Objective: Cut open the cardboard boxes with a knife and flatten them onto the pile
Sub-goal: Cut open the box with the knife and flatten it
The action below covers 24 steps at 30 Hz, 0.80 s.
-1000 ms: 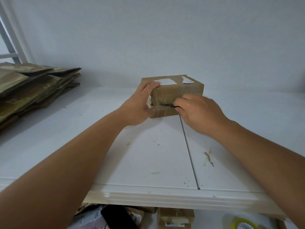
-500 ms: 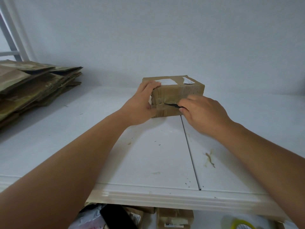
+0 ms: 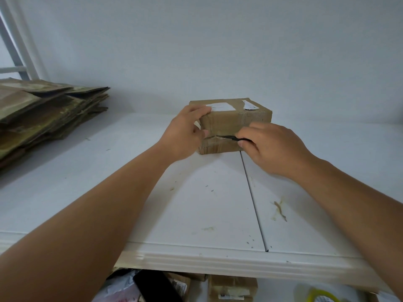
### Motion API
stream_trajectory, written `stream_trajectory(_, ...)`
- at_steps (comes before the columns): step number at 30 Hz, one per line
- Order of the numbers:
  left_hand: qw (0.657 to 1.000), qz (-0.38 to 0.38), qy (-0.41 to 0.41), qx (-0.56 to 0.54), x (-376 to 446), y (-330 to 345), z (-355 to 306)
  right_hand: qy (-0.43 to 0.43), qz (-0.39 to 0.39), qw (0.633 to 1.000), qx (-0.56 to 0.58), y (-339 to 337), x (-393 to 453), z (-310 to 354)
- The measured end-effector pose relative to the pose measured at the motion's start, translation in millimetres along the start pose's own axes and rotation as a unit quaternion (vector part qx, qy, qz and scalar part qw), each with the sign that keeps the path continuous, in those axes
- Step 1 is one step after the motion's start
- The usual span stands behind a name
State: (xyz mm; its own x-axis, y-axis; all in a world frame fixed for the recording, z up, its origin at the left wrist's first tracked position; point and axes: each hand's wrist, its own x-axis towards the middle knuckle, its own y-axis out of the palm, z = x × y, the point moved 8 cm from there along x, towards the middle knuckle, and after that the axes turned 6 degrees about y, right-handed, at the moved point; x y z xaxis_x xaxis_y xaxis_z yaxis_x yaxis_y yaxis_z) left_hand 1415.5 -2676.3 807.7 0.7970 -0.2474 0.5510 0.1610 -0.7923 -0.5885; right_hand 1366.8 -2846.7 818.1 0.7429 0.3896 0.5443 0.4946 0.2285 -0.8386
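- The cardboard box stands on the white table, towards the far edge near the wall, with torn white label scraps on its top face.
- The left hand grips the box's left end: the fingers are curled over the top left corner and the thumb lies against the near face.
- The right hand holds a knife, with thumb and fingers curled closed around the handle.
- The dark blade lies level along the taped seam across the middle of the near face, its tip pointing left towards the left thumb.
- The pile of flattened cardboard lies at the table's far left, well apart from the box.
- Below the table's front edge, packages and a yellow tape roll are partly visible.
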Motion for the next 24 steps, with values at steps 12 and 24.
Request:
stream_trajectory(12,0.993,0.038,-0.052,-0.095,-2.9,3.6,-2.2,-0.015,-0.010,0.999,-0.037,8.4,0.9,11.5)
stream_trajectory(24,0.994,0.050,-0.052,-0.078,-1.9,1.9,0.0,0.028,-0.014,0.996,-0.082,7.5,-0.8,-0.7)
